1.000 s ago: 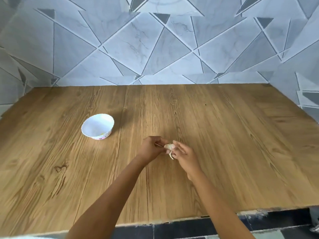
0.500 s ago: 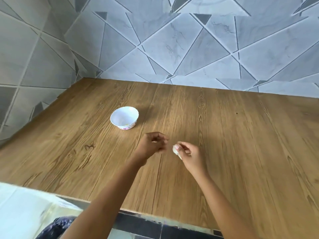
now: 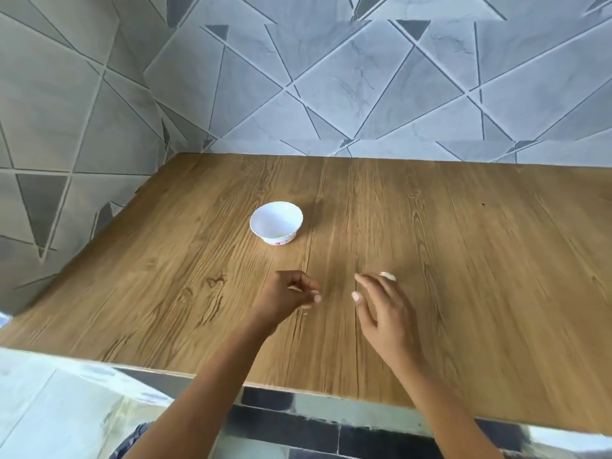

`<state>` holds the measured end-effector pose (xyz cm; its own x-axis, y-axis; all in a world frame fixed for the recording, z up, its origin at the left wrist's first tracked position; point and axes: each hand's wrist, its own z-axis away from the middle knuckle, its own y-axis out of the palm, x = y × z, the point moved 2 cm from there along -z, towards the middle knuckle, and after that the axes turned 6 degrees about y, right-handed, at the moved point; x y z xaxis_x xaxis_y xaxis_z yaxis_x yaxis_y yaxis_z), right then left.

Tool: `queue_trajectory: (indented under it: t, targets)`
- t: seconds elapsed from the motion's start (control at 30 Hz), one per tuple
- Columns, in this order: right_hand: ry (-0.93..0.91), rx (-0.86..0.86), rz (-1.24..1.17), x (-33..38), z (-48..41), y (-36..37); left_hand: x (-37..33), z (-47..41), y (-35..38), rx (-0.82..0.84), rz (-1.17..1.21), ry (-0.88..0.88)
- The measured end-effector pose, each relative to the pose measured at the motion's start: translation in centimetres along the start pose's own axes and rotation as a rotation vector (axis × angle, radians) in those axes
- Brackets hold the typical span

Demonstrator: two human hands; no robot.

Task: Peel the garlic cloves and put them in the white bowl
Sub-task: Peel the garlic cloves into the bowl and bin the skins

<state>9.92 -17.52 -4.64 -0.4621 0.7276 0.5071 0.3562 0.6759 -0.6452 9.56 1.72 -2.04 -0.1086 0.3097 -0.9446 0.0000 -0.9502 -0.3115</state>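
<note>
Peeling step, mid-clove by my read. Left grip curled, pinching a pale sliver, likely garlic skin. Right grip slack, fingers straight, holding nothing. Garlic clove lies on the table just past its fingertips, contact unclear. Next: pinch clove, strip any skin left, carry it to white bowl. Bowl holds one small yellowish bit, probably a peeled clove.

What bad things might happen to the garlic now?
The small pale garlic clove peeks out just past the right hand's spread fingers, apparently loose on the brown wooden table; a nudge might roll it away.
The small white bowl stands apart, so the clove might drop on the way.
The left hand is curled, perhaps round skin scraps that could end up in the bowl.
</note>
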Motion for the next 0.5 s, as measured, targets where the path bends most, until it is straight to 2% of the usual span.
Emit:
queue_trajectory:
  t: [0.07, 0.23, 0.37, 0.5]
  targets:
    - [-0.007, 0.122, 0.021, 1.5, 1.7, 1.3, 0.4, 0.4, -0.3, 0.015, -0.052, -0.015]
    - [0.164, 0.364, 0.284, 2.4, 4.8, 3.9, 1.5, 1.2, -1.1, 0.123, -0.221, 0.030]
    - [0.191, 0.406, 0.295, 2.5, 4.8, 4.0, 1.6, 1.4, -1.1, 0.223, -0.328, 0.013]
    - [0.179, 0.397, 0.294, 2.4, 4.9, 4.1, 1.7, 0.5, -1.2, 0.314, -0.262, -0.126]
